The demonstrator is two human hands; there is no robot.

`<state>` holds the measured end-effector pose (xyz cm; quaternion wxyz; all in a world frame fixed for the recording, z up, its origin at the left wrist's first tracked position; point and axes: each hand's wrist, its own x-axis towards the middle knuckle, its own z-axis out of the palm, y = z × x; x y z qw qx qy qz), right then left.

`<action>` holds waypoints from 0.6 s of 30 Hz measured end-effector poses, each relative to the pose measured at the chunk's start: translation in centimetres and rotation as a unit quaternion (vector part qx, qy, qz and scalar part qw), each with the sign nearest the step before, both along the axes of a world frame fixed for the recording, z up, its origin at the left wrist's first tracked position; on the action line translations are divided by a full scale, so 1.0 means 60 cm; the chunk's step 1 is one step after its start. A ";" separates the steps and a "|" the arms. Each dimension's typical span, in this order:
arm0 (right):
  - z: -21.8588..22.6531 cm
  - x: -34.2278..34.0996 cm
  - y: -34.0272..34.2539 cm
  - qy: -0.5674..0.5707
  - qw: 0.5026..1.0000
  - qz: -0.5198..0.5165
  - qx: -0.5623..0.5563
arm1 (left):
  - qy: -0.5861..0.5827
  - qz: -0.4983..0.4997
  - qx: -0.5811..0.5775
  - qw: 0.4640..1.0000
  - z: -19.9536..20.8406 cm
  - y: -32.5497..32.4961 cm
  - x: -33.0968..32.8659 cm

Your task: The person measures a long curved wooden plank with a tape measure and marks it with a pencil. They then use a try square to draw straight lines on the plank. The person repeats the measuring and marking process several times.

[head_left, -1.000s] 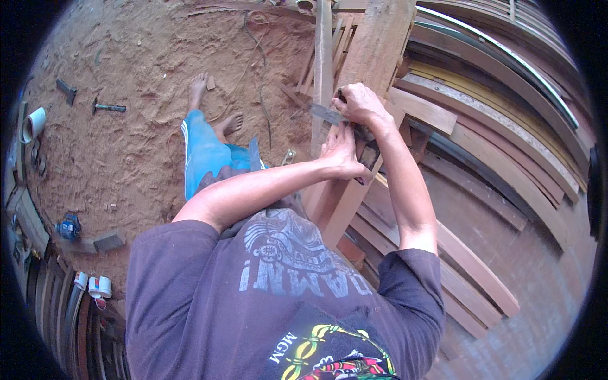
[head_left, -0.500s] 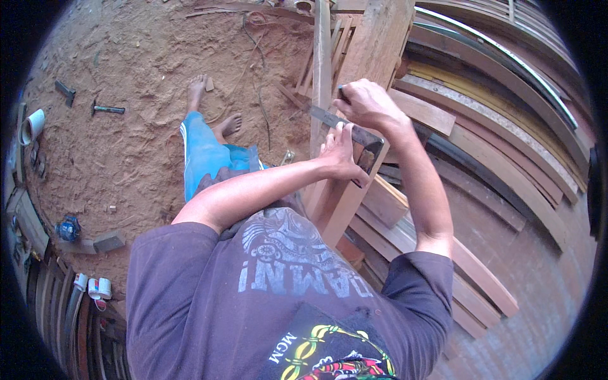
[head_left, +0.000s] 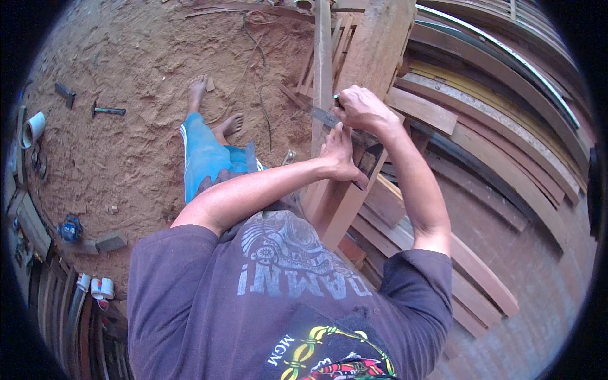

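A flat grey metal blade (head_left: 325, 118), like that of a square or ruler, lies across the wooden piece in front of me. My left hand (head_left: 339, 155) presses on it, fingertips at the blade and thumb stretched toward the wood's right edge. Just beyond, my right hand (head_left: 364, 109) is closed round a slim tool (head_left: 336, 100), of which only a dark end shows; its kind is hidden. Beneath both hands, the reddish-brown wooden piece (head_left: 345, 215) runs toward my body. The blade's far right part is covered by my hands.
A thick plank (head_left: 373, 44) and a narrow upright board (head_left: 322, 50) extend away from me. Stacked boards (head_left: 506, 142) fill the right side. On the sandy floor at left lie a hammer (head_left: 109, 111) and a blue power tool (head_left: 69, 228). White cans (head_left: 101, 288) stand lower left.
My right hand has shifted slightly left and nearer to me along the blade. My left hand stays about where it was, its fingers a little closer together.
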<state>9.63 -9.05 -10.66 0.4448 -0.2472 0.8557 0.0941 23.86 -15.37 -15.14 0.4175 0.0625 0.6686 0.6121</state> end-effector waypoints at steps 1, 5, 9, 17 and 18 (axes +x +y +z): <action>0.029 -0.006 -0.002 -0.001 1.000 0.013 0.002 | -0.005 -0.008 -0.004 1.000 0.001 0.000 -0.001; 0.150 -0.018 -0.011 0.002 0.999 0.036 0.013 | -0.015 -0.017 -0.016 1.000 0.006 0.001 0.003; 0.229 -0.011 0.010 0.060 0.996 -0.059 0.011 | -0.020 -0.013 -0.007 1.000 0.006 0.000 0.000; 0.183 0.197 0.091 0.256 0.840 -0.475 -0.057 | -0.027 -0.026 -0.008 0.999 0.006 -0.002 0.004; 0.163 0.230 0.084 0.264 0.811 -0.507 -0.121 | -0.024 -0.030 -0.006 0.999 0.004 -0.001 0.006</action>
